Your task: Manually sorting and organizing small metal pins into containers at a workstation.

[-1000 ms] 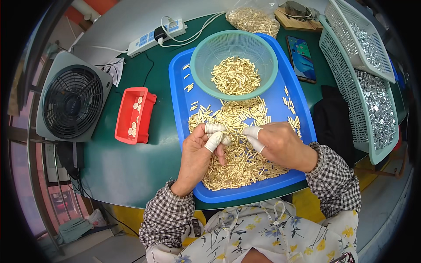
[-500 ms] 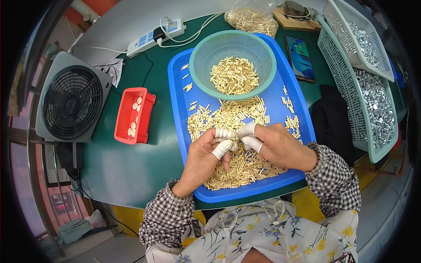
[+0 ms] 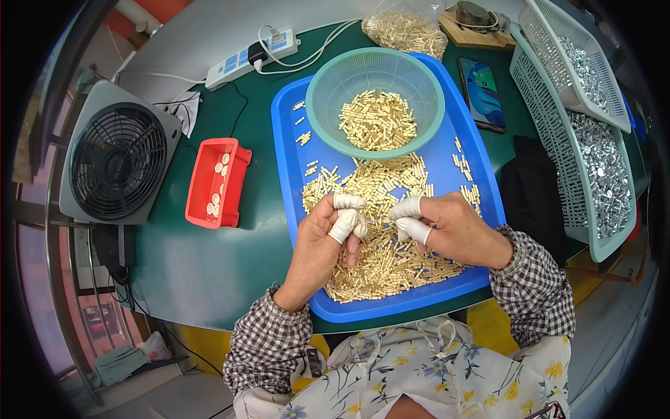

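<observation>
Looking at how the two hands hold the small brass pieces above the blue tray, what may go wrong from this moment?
1. The left hand and right hand pinch small pieces in capped fingers; one may slip into the loose brass pile and be lost.
2. The pile reaches the near rim of the blue tray, so a forearm might push pieces off.
3. The phone lies beside the tray, where stray pieces might land.

Left hand [image 3: 328, 234] and right hand [image 3: 447, 230] meet fingertip to fingertip, white-capped fingers [image 3: 343, 225] apparently pinched, forearms angled inward.
</observation>
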The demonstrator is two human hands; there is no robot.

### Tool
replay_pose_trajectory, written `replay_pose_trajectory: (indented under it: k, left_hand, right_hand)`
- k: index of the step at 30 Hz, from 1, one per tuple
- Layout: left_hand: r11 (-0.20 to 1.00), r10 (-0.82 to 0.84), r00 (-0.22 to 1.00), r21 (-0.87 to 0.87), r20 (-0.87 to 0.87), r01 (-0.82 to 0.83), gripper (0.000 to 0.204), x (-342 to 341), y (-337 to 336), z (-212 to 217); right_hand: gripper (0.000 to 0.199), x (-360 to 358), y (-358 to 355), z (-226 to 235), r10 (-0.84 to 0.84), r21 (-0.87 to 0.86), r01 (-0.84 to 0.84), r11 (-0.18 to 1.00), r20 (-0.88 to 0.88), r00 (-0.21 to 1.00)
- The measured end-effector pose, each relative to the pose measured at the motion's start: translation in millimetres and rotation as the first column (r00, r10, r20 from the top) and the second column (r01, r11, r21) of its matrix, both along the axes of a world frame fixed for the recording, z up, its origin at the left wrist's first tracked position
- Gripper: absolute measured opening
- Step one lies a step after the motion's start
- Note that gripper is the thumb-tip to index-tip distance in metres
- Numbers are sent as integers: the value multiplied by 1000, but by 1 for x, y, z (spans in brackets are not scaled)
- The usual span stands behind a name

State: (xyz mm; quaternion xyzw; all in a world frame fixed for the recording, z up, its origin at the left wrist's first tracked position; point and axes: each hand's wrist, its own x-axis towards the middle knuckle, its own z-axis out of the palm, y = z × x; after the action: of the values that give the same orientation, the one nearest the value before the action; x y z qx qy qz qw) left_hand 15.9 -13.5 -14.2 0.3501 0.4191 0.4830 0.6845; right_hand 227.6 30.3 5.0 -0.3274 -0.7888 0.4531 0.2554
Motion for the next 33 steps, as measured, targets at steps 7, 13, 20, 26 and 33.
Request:
replay_pose_trajectory:
  k: [7,13,20,26,33]
  left_hand:
    - [1000,-27,999,5,-45,27,17,1,1,0]
    - [999,-38,998,-3,-41,38,17,2,2,-2]
    - [998,-61,986,-31,-154,57,17,3,0,-1]
    - [881,150,745,430,-650,198,17,5,-3,-13]
    - [994,-65,911,50,-408,93,17,0,-3,-1]
  right_hand:
    - [17,-1,3,-1,6,65,-8,998,32,999]
    - [18,0,4,-5,6,113,-9,993,32,999]
    - [19,-1,3,-8,35,303,-55,952,69,997]
    - [20,-2,0,-11,57,421,-157,893,239,969]
    - [19,-4,5,-11,55,324,-86,942,103,993]
